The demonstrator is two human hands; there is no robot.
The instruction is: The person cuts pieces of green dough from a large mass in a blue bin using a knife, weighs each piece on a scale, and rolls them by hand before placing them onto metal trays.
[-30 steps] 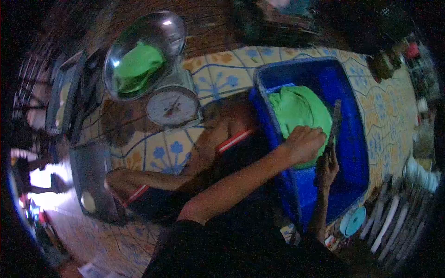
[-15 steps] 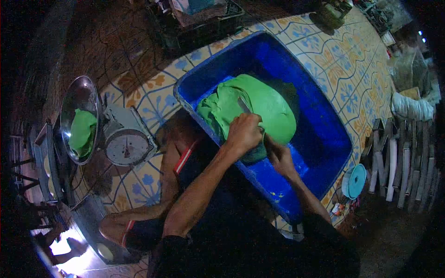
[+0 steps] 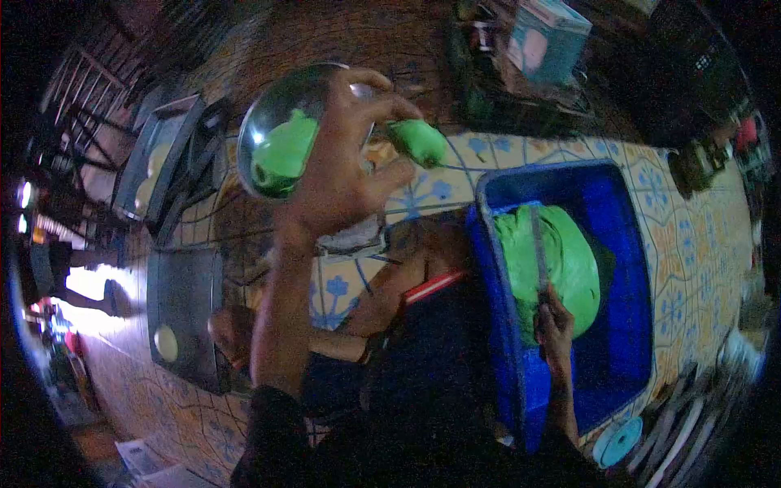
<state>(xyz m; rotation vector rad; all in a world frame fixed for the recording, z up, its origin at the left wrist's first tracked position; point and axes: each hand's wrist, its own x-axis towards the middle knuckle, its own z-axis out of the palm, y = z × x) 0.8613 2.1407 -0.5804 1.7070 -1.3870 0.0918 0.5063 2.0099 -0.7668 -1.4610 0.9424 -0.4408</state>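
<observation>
My left hand (image 3: pixel 350 154) is raised at the middle left, blurred, with fingers curved around a small green piece of dough (image 3: pixel 421 144) at their tips. Behind it stands a shiny metal bowl (image 3: pixel 259 122) with another green dough lump (image 3: pixel 285 146) inside. My right hand (image 3: pixel 555 319) grips a long flat-bladed knife (image 3: pixel 538 240), whose blade lies over the large green dough mass (image 3: pixel 578 260). That mass sits in a deep blue plastic tub (image 3: pixel 639 325), its surface creased on the left side.
A weighing scale (image 3: pixel 354 237) shows partly below my left forearm. Grey trays (image 3: pixel 183 285) with pale round pieces lie at left. At the back is a dark crate (image 3: pixel 521 110) with a box (image 3: pixel 553 41). A turquoise round object (image 3: pixel 617 442) lies near metal strips (image 3: pixel 683 431) at lower right.
My left hand has left the large dough and swung up and left with a small piece. My right hand stays at the tub. The view has turned left.
</observation>
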